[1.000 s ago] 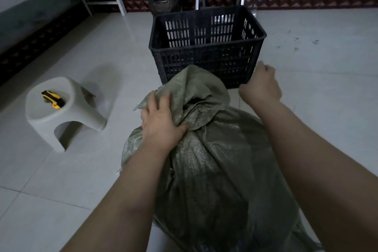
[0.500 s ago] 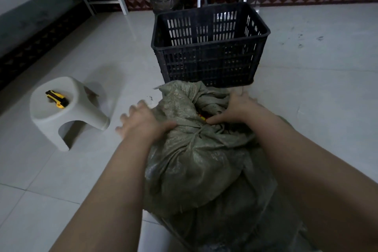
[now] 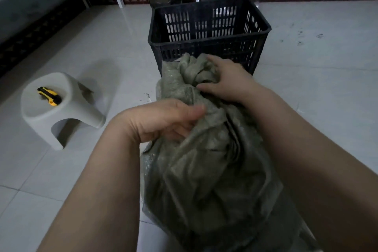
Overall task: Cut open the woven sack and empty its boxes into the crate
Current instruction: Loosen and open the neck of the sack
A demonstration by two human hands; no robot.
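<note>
Sack (image 3: 204, 170) on the floor, touching the crate (image 3: 206, 44), looks soft, slack and probably heavy: left hand (image 3: 163, 120) grips a side fold, right hand (image 3: 227, 80) curls round the bunched neck, the best hold.

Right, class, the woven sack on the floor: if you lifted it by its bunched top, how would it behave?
The sack is probably floppy: its cloth creases and bunches where the right hand and left hand grip it. It bulges full, so it is likely heavy and would sag. Soft and upright, it may slump sideways if pushed.
</note>
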